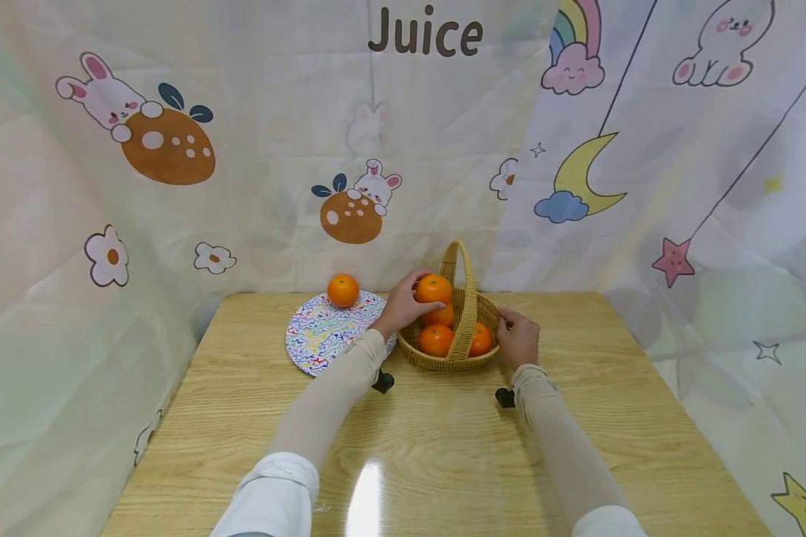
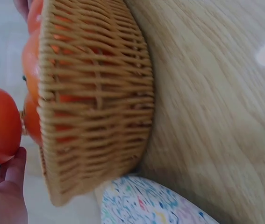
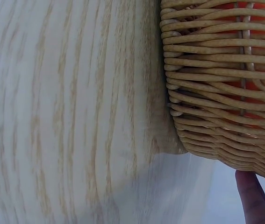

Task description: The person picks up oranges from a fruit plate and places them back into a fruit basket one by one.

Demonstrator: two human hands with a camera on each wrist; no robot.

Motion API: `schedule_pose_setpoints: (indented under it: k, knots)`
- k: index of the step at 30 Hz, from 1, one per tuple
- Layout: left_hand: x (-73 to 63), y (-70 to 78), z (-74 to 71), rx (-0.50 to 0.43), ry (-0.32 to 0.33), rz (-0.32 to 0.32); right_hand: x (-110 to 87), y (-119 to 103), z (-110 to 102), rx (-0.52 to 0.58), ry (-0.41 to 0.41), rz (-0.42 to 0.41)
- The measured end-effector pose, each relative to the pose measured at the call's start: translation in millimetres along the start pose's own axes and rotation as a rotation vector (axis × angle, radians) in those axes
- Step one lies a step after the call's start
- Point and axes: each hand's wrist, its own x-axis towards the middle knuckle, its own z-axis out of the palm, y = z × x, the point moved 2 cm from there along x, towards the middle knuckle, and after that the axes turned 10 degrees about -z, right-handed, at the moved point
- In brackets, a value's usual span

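Observation:
My left hand (image 1: 401,304) holds an orange (image 1: 433,289) over the left half of a wicker basket (image 1: 448,365) with a tall arched handle. In the left wrist view the held orange (image 2: 0,125) is level with fruit at the basket's rim, fingertips against its side. Several more oranges (image 1: 436,340) lie inside, on both sides of the handle. At the basket's right end, my right hand (image 1: 520,337) pinches the rim; in the right wrist view its fingers (image 3: 251,191) touch the weave. Most of that hand is out of the right wrist view.
Left of the basket lies a round, colourfully speckled placemat (image 1: 307,339), partly behind my left forearm. One orange (image 1: 343,291) sits at its far edge. The wooden table (image 1: 443,447) ends at a printed cloth backdrop (image 1: 275,224) close behind the basket.

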Motion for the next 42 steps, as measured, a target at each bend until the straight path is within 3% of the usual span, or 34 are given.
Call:
schedule_pose_setpoints:
  k: [8,21,28,42]
  knots:
    - [6.4,8.5,14.2,0.016,-0.016,0.025,-0.1,3,-1,0.013,0.003,-0.002]
    - [13.0,13.8,36.3,0.02,-0.058,-0.027,0.5,6,2,0.007,-0.005,0.002]
    - [18.4,17.3,48.0,0.015,-0.071,0.01,1.3,9,1,0.012,0.015,0.001]
    - [15.7,22.3,58.6,0.114,-0.1,0.005,0.7,7,0,0.017,-0.004,0.039]
